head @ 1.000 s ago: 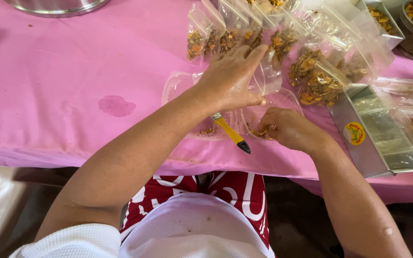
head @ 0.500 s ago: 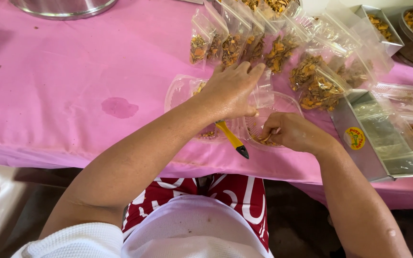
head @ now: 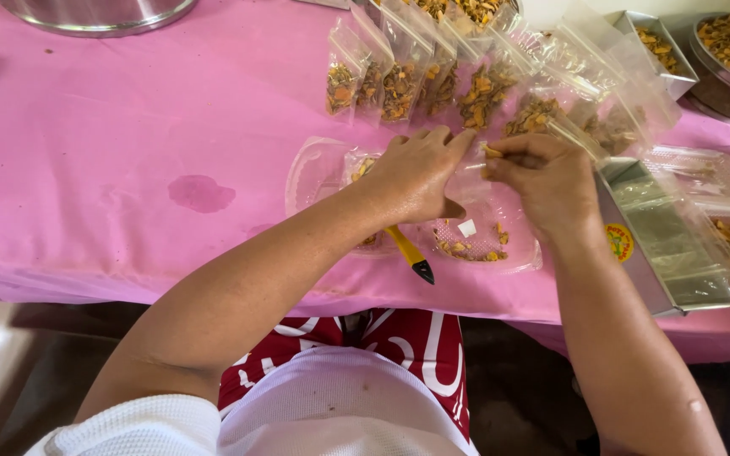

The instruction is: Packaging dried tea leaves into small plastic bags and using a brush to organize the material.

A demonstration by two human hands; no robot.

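Packing step: filling small bags over the clear tray (head: 500,253).
Left hand (head: 416,173): flat, fingers together, resting on a clear bag (head: 471,173) above the tray.
Right hand (head: 547,177): pinched on the bag's mouth.
Next, likely: steady fingers to close it.

Right hand (head: 542,181) lifted off the clear tray (head: 487,241), now up beside the left hand (head: 416,173), pinching a small bag (head: 500,154).

The light is bright, soft daylight and shadows are weak. Around the hands (head: 483,173) the picture is sharp. Glare shines on the clear bags (head: 433,59) beyond them and on the tin (head: 661,245) beside the right one.
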